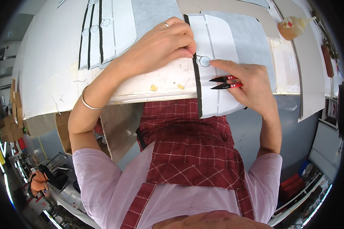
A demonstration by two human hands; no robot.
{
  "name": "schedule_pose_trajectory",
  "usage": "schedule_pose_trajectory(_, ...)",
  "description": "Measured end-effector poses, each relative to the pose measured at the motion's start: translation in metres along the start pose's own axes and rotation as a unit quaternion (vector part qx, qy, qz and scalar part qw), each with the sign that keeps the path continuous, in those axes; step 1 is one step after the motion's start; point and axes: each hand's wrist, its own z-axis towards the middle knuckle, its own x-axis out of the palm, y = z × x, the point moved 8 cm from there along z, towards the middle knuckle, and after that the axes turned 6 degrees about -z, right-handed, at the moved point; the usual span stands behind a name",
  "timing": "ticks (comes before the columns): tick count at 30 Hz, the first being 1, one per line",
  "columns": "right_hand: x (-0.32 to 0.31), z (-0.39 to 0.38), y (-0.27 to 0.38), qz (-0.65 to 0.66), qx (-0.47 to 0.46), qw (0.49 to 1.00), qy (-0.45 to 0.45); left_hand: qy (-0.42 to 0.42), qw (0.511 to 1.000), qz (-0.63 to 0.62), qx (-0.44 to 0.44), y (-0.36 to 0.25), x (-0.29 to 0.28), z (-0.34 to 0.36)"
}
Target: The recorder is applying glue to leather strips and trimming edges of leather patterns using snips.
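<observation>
A white sheet-like panel with a black strip along its left side lies before me, its near end hanging past the table edge. On it, close to the strip, is a small round ring-shaped piece. My left hand is closed in a pinch at the black strip, beside the ring; what its fingertips grip is hidden. In the palm and lower fingers of my right hand sit red-handled thread snips, blades apart and pointing left over the panel. The right index finger stretches out to touch the ring's right edge.
Overlapping similar panels with black strips and rings lie at the far left. A plastic bottle of amber liquid lies at the far right, near a grey board. Yellow scraps and loose threads dot the white table.
</observation>
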Motion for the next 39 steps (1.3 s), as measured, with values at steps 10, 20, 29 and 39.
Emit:
schedule_pose_trajectory(10, -0.020, 0.030, -0.018, -0.021, 0.027, 0.999, 0.000, -0.035, 0.996, -0.058, -0.049, 0.008, -0.002, -0.005)
schedule_pose_trajectory(20, -0.013, 0.042, -0.018, -0.016, 0.014, 1.000, 0.004, -0.018, 0.993, 0.108, 0.055, -0.015, -0.002, -0.003)
schedule_pose_trajectory(29, -0.008, 0.050, -0.020, 0.154, 0.017, 0.987, -0.037, -0.042, 0.998, 0.054, -0.014, -0.008, -0.001, -0.004)
schedule_pose_trajectory(39, 0.026, 0.072, -0.026, 0.226, 0.133, 0.959, 0.110, -0.098, 0.980, -0.134, -0.107, 0.010, -0.003, -0.006)
